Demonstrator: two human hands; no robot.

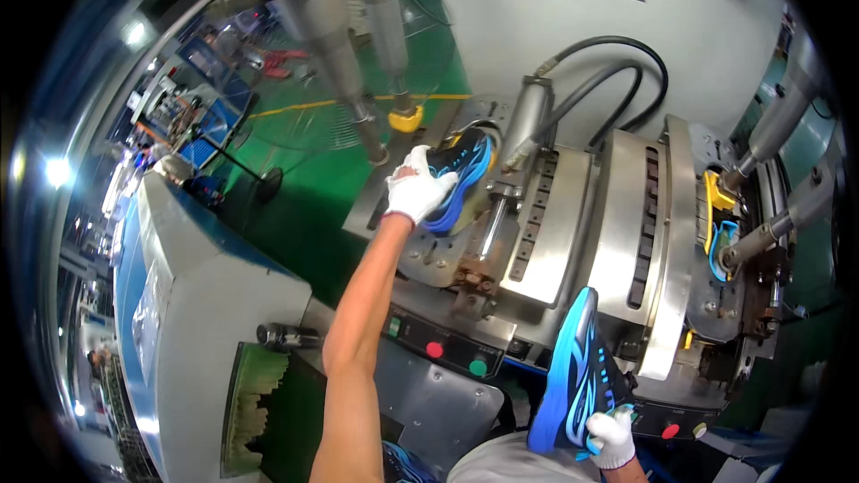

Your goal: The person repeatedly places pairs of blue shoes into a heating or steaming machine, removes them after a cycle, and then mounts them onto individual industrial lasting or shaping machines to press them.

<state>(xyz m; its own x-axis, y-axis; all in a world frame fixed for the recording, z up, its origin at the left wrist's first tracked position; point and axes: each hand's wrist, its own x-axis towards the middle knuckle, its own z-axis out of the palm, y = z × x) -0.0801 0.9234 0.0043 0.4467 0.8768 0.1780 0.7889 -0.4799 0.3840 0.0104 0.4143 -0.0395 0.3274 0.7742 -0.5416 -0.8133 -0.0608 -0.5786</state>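
Note:
My left hand (419, 186), in a white glove, is closed on a black and blue sports shoe (472, 177) at the machine's left station. The shoe sits against the metal plate there, and the glove covers its near side. Close to my lap, my gloved right hand (612, 438) grips a second black and blue sports shoe (573, 376) by its heel end. That shoe is tilted with its toe pointing up and away, its blue sole facing left. The fingers behind its heel are partly hidden.
A pressing machine (617, 224) with curved steel covers stands before me. Its hydraulic cylinder (530, 121) rises beside the left shoe. Control buttons (435, 350) line its front. At the right station, a rod reaches a blue and yellow piece (721, 237). A grey cabinet (206, 304) stands left.

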